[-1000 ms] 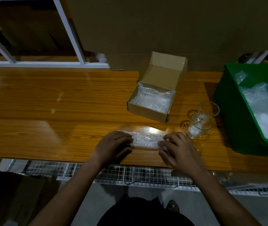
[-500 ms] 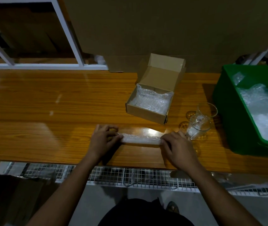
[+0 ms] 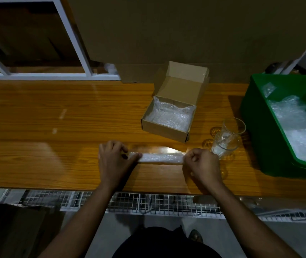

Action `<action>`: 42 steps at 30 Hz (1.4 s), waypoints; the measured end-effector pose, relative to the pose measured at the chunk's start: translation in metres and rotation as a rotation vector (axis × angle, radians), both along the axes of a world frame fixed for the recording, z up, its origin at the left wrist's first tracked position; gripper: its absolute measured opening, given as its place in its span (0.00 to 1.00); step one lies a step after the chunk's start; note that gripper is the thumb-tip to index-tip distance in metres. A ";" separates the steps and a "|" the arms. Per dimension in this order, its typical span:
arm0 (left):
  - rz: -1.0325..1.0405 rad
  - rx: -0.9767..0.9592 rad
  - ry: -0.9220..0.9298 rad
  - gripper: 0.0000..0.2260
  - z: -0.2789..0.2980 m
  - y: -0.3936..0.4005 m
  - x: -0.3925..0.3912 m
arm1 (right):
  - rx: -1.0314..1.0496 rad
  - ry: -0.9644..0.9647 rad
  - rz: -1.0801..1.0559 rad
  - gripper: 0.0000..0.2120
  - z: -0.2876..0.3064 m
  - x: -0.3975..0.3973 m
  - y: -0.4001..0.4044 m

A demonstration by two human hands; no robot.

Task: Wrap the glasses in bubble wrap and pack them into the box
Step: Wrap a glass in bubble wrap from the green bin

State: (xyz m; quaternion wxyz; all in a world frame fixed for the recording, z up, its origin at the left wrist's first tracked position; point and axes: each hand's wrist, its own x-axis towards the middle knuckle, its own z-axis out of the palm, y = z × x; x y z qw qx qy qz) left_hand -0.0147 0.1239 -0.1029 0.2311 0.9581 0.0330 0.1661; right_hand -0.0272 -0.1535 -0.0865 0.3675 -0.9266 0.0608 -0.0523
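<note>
bubble-wrap roll (image 3: 160, 158) lies flat on the wooden table (image 3: 55, 118), just in front of the open cardboard box (image 3: 169, 118). left hand (image 3: 114, 159) pinches its left end, right hand (image 3: 203, 164) grips its right end. bare drinking glass (image 3: 226, 138) stands right of the box, beside the green bin (image 3: 256, 101).

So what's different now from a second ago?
The bubble wrap went from a flat, wider pad to a narrow roll. Both hands moved apart to its ends: left hand and right hand now pinch them. The box, glass and green bin stayed put.
</note>
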 end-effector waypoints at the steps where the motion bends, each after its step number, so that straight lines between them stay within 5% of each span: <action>1: -0.051 0.049 -0.048 0.17 0.001 0.000 0.000 | -0.006 0.013 0.010 0.07 -0.001 0.001 0.000; 5: -0.510 0.225 -0.280 0.08 0.009 -0.005 0.000 | -0.169 0.031 0.118 0.07 -0.006 0.001 0.004; 9: -0.791 0.313 -0.194 0.06 0.012 -0.008 0.000 | -0.402 0.005 0.169 0.09 -0.008 0.001 0.001; 19: -0.564 0.510 -0.159 0.14 0.007 -0.026 -0.011 | -0.337 -0.022 0.036 0.09 -0.004 0.006 0.003; 24: -0.640 0.470 -0.181 0.08 0.011 -0.028 0.001 | -0.288 -0.059 0.019 0.08 -0.006 0.003 0.003; 29: -0.634 0.445 -0.108 0.09 0.016 -0.020 0.011 | 0.081 -0.109 -0.042 0.05 -0.003 -0.002 0.001; 31: -0.545 0.143 -0.011 0.12 0.020 -0.020 0.009 | 0.368 -0.014 -0.082 0.10 0.005 -0.006 0.002; 34: -0.427 -0.720 0.268 0.12 0.041 -0.027 -0.004 | 1.023 0.238 -0.048 0.23 0.027 -0.011 0.013; 36: -0.373 -1.129 0.399 0.10 0.054 -0.036 -0.012 | 1.126 0.343 0.068 0.25 0.040 -0.011 0.020; 42: -0.377 -1.227 0.470 0.08 0.056 -0.053 -0.025 | 0.912 0.347 0.378 0.13 0.058 -0.003 0.046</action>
